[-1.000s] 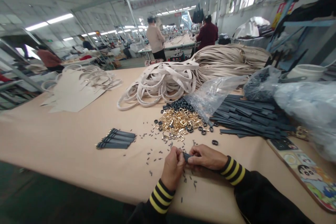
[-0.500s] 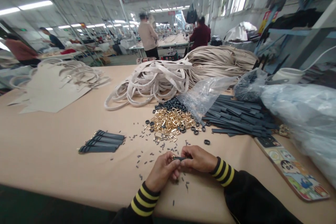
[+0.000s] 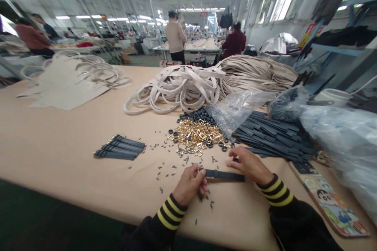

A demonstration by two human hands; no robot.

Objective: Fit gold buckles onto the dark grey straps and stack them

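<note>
My left hand [image 3: 193,182] pinches the buckle end of a dark strap [image 3: 225,175], which stretches to the right just above the table. Over the strap's far end is my right hand [image 3: 249,164], its fingers curled and partly around a small black ring [image 3: 236,160]; whether they grip it is unclear. Beyond the hands lies a pile of gold buckles [image 3: 197,133], with black rings [image 3: 198,115] heaped behind it. Several dark straps with buckles [image 3: 120,148] lie side by side at the left. Small dark bits are scattered between them and my hands.
Loose dark straps [image 3: 271,135] are stacked at the right, beside a phone-like patterned object [image 3: 330,200] and clear plastic bags [image 3: 344,133]. Pale looped bands [image 3: 179,88] and flat cream pieces [image 3: 67,86] lie farther back on the table [image 3: 59,133]. People stand beyond.
My right hand has moved right, away from my left hand, and the dark strap now shows at length between them. The view has shifted slightly.
</note>
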